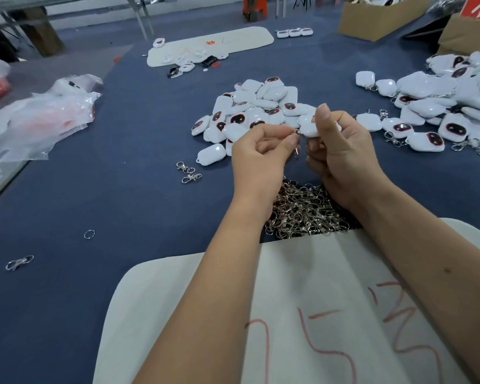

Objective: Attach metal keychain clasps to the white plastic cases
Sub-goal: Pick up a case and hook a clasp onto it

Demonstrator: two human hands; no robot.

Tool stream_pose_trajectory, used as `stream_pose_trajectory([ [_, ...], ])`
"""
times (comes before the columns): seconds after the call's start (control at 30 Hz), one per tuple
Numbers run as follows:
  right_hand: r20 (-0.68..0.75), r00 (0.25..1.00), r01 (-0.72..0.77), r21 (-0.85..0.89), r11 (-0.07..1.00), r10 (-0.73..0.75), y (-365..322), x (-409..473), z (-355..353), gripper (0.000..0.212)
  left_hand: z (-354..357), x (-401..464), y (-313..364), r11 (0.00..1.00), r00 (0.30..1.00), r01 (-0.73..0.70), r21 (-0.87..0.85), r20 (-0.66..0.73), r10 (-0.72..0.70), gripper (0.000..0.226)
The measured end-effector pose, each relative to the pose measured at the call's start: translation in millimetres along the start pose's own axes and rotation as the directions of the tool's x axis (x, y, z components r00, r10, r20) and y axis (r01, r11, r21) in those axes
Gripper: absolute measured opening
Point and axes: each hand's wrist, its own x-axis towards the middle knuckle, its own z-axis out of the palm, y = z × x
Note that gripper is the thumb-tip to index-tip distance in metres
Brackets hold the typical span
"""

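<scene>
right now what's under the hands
A heap of metal clasps lies on the blue table, running onto the white board's far edge. Wrists and forearms cover the heap's sides, so its full spread is hidden.

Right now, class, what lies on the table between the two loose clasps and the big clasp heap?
Head view: only bare blue table between the two loose clasps and the heap; the left hand hovers above.

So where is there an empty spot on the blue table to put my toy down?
The widest bare patch of blue table lies left of the clasp heap, between the plastic bags and the two loose clasps. Another bare strip runs between the middle case pile and the right pile. It is crowded around both hands.
</scene>
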Motion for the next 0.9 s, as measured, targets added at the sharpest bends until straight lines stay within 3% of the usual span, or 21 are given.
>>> stream_pose_trajectory([
  [0.1,0.023,1.000,-0.019,0.014,1.000,0.019,-0.6,-1.3,0.4,0.029,-1.1,1.0,0.6,0.996,0.999,0.028,-0.088,-0.038,-0.032,0.012],
  [0.17,0.041,0.999,-0.033,0.020,0.999,0.032,-1.2,-1.8,-0.2,0.020,-2.4,1.4,0.9,0.998,0.998,0.005,-0.060,-0.054,-0.009,0.015],
  [0.23,0.050,0.998,-0.036,0.024,0.999,0.035,-1.3,-2.5,-0.9,0.013,-4.6,3.0,0.6,0.997,0.996,-0.060,0.042,-0.062,0.063,0.018],
  [0.3,0.047,0.999,-0.029,0.028,0.999,0.027,-0.8,-2.7,-1.5,0.019,-6.8,3.6,-0.4,0.970,0.986,-0.148,0.194,-0.044,0.159,0.020],
  [0.43,0.043,0.998,0.037,-0.055,0.998,-0.035,1.7,-2.4,-3.1,0.024,-11.6,3.7,-5.3,0.839,0.947,-0.313,0.444,0.081,0.311,0.020],
  [0.53,0.048,0.996,0.083,-0.198,0.977,-0.074,5.6,-2.3,-3.7,0.021,-17.3,4.9,-8.4,0.720,0.923,-0.383,0.578,0.220,0.315,0.018],
  [0.6,0.055,0.996,0.074,-0.196,0.978,-0.065,6.1,-2.2,-3.0,0.018,-18.5,5.0,-7.9,0.699,0.922,-0.387,0.601,0.236,0.308,0.019],
  [0.67,0.055,0.998,0.039,-0.110,0.993,-0.033,3.9,-1.9,-2.1,0.014,-14.6,4.5,-6.6,0.792,0.944,-0.329,0.513,0.157,0.290,0.017],
  [0.77,0.036,0.999,0.002,-0.010,1.000,-0.002,0.4,-0.1,-1.9,0.009,-6.0,3.8,-4.1,0.961,0.988,-0.146,0.233,-0.004,0.152,0.010],
  [0.9,0.059,0.998,-0.009,0.055,0.998,0.006,-0.1,0.3,-3.3,0.011,-1.3,1.1,-3.0,0.999,1.000,0.010,-0.030,0.013,-0.010,0.015],
])
